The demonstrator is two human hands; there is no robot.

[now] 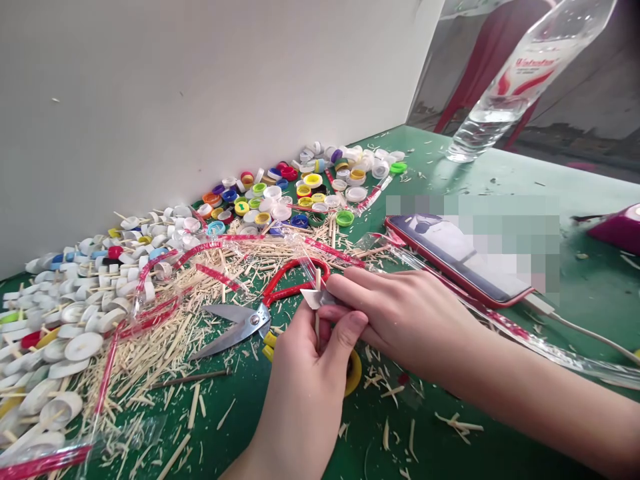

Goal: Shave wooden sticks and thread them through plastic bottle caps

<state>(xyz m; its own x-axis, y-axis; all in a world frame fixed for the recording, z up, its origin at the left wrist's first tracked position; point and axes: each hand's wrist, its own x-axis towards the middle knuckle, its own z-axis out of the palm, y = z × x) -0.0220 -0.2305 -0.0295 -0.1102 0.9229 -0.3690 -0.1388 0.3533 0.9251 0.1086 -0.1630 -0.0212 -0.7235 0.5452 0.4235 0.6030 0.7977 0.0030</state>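
Observation:
My left hand (313, 370) is closed around a thin wooden stick (318, 333), which stands nearly upright between thumb and fingers. My right hand (395, 310) comes in from the right, closed on a small blade (311, 299) with a pale, pointed end. The blade lies against the stick near its upper part; the fingers hide the rest of it. Just left of my hands, scissors (255, 320) with red handles lie with their blades apart. Partly hidden below my hands is a yellow roll of tape (354, 373).
Bottle caps (83, 347) are heaped along a white panel (150, 100), with many wooden sticks and shavings (175, 347) before them. A nail (193, 378) lies near the scissors. To the right are a phone (460, 260) with a cable (590, 330) and a water bottle (520, 87).

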